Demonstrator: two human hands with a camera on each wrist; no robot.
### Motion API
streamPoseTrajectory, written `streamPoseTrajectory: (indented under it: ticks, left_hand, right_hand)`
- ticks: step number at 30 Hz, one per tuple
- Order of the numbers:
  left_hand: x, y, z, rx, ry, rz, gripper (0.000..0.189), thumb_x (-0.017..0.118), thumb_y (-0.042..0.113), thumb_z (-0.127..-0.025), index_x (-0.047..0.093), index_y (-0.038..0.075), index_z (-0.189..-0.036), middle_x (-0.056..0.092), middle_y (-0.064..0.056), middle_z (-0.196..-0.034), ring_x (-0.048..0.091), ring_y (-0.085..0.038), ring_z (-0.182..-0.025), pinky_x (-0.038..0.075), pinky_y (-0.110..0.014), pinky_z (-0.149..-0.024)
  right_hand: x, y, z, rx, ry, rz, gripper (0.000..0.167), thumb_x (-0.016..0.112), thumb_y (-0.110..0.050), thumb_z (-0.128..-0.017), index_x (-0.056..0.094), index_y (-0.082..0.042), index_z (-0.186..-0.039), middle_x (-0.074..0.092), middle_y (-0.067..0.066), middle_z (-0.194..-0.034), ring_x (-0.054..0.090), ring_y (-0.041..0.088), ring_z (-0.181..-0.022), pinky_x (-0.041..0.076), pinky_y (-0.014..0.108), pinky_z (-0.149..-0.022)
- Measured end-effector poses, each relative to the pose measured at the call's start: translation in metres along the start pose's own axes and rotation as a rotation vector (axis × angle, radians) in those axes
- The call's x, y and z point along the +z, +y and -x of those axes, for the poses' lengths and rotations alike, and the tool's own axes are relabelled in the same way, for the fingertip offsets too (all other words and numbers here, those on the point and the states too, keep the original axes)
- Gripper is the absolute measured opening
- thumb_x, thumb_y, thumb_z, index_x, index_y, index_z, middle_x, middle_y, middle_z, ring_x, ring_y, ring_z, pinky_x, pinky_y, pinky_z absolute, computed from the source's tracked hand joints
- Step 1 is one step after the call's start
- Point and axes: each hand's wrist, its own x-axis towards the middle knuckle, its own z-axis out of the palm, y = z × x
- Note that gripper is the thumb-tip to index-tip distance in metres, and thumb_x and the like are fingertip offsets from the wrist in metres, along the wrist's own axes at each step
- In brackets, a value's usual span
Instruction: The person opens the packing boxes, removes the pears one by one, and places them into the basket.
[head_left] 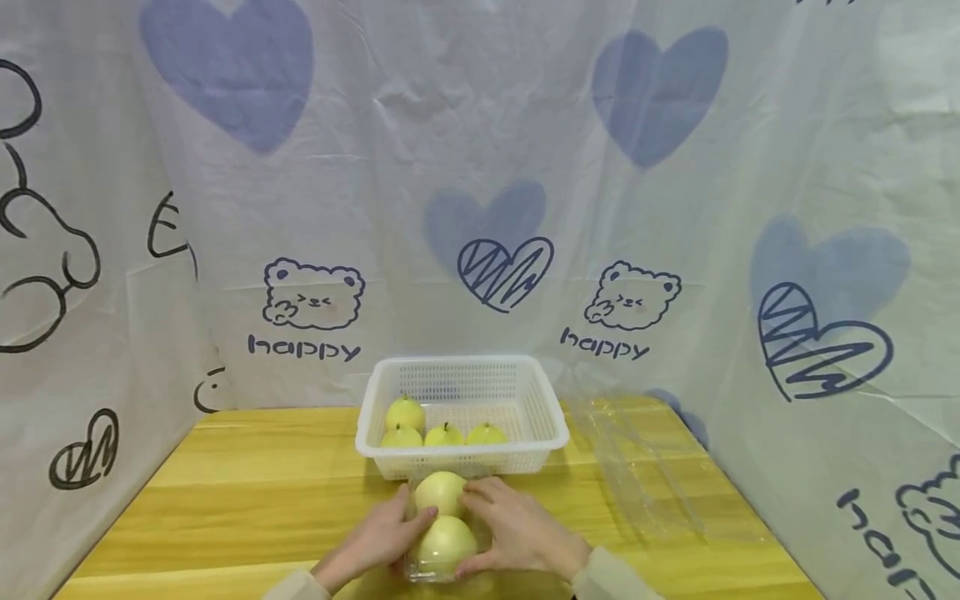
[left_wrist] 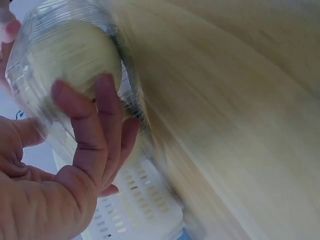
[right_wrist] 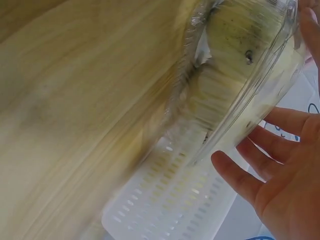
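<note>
A clear plastic container (head_left: 429,573) with two round, pale yellow pears (head_left: 447,546) one behind the other is between both hands at the table's front. My left hand (head_left: 381,533) grips its left side, thumb over the top near where the pears meet. In the left wrist view its fingers (left_wrist: 90,132) curve along the container wall. From the right, my right hand (head_left: 517,525) holds the container, with thumb at the near corner and fingers over the far pear. The right wrist view shows its fingertips (right_wrist: 222,159) along the container's edge (right_wrist: 260,82).
Just behind the container stands a white perforated plastic basket (head_left: 553,442) with several yellow pears (head_left: 406,414). On the right of the wooden table (head_left: 247,492) lie more clear plastic containers (head_left: 637,467). A printed white curtain (head_left: 480,125) encloses the back and sides.
</note>
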Motion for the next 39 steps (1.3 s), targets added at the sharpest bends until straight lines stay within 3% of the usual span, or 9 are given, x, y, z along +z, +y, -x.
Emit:
streamPoseTrajectory:
  ticks: [5, 10, 16, 20, 26, 31, 35, 39]
  left_hand:
    - [0.001, -0.001, -0.002, 0.023, -0.006, 0.000, 0.069, 0.050, 0.038, -0.102, 0.027, -0.006, -0.149, 0.058, -0.004, -0.064, 0.043, -0.009, -0.038, 0.040, -0.024, -0.036]
    - [0.003, 0.001, -0.003, 0.048, 0.006, -0.006, 0.070, 0.054, 0.035, -0.100, 0.028, -0.007, -0.149, 0.063, -0.002, -0.067, 0.054, -0.014, -0.047, 0.044, -0.027, -0.043]
    - [0.001, 0.000, -0.003, 0.048, 0.034, 0.044, 0.067, 0.065, 0.035, -0.094, 0.042, -0.012, -0.136, 0.069, -0.006, -0.082, 0.059, -0.018, -0.054, 0.049, -0.031, -0.051]
    - [-0.002, -0.002, -0.001, 0.042, 0.008, 0.100, 0.058, 0.070, 0.035, -0.090, 0.051, -0.008, -0.125, 0.070, -0.008, -0.091, 0.060, -0.018, -0.054, 0.049, -0.032, -0.053]
    - [-0.006, -0.007, 0.002, 0.076, -0.027, 0.138, 0.041, 0.072, 0.032, -0.088, 0.060, -0.002, -0.108, 0.068, -0.006, -0.091, 0.060, -0.017, -0.055, 0.050, -0.030, -0.050]
    - [-0.008, -0.011, 0.007, 0.118, -0.085, 0.167, 0.038, 0.075, 0.028, -0.087, 0.062, -0.003, -0.107, 0.067, -0.008, -0.095, 0.063, -0.018, -0.062, 0.053, -0.031, -0.052]
    - [-0.011, -0.015, 0.008, 0.170, -0.123, 0.150, 0.040, 0.077, 0.025, -0.084, 0.062, -0.002, -0.110, 0.066, -0.009, -0.101, 0.065, -0.018, -0.082, 0.056, -0.030, -0.063]
    - [-0.014, -0.016, 0.009, 0.207, -0.179, 0.093, 0.039, 0.081, 0.024, -0.080, 0.063, 0.004, -0.108, 0.065, -0.008, -0.104, 0.062, -0.010, -0.074, 0.052, -0.023, -0.062]
  right_hand:
    - [0.001, 0.000, 0.002, 0.008, -0.021, 0.006, 0.096, 0.056, -0.080, -0.075, 0.050, -0.011, -0.142, 0.050, 0.008, -0.142, 0.050, 0.022, -0.128, 0.050, 0.041, -0.100]
    - [0.000, -0.001, 0.003, 0.050, -0.066, 0.017, 0.098, 0.056, -0.082, -0.074, 0.044, -0.017, -0.146, 0.047, 0.008, -0.145, 0.047, 0.024, -0.130, 0.048, 0.045, -0.101]
    - [-0.006, -0.007, 0.001, 0.071, -0.099, 0.034, 0.094, 0.059, -0.082, -0.072, 0.041, -0.030, -0.148, 0.045, 0.007, -0.145, 0.045, 0.024, -0.128, 0.050, 0.048, -0.092]
    - [-0.010, -0.014, -0.004, 0.103, -0.153, 0.020, 0.092, 0.061, -0.081, -0.071, 0.038, -0.038, -0.149, 0.041, 0.010, -0.149, 0.041, 0.029, -0.133, 0.049, 0.056, -0.090]
    - [-0.013, -0.025, -0.013, 0.130, -0.235, 0.030, 0.093, 0.064, -0.081, -0.068, 0.028, -0.053, -0.149, 0.032, 0.012, -0.156, 0.037, 0.041, -0.138, 0.044, 0.068, -0.093]
    - [-0.013, -0.029, -0.018, 0.130, -0.283, 0.081, 0.094, 0.064, -0.082, -0.066, 0.023, -0.058, -0.147, 0.032, 0.010, -0.156, 0.038, 0.043, -0.136, 0.044, 0.065, -0.097]
    - [-0.011, -0.029, -0.021, 0.118, -0.252, 0.129, 0.090, 0.064, -0.082, -0.066, 0.031, -0.056, -0.145, 0.039, 0.008, -0.147, 0.044, 0.034, -0.127, 0.048, 0.057, -0.095]
    - [-0.008, -0.028, -0.022, 0.092, -0.193, 0.170, 0.086, 0.064, -0.083, -0.066, 0.040, -0.051, -0.142, 0.045, 0.005, -0.134, 0.048, 0.027, -0.114, 0.051, 0.048, -0.088]
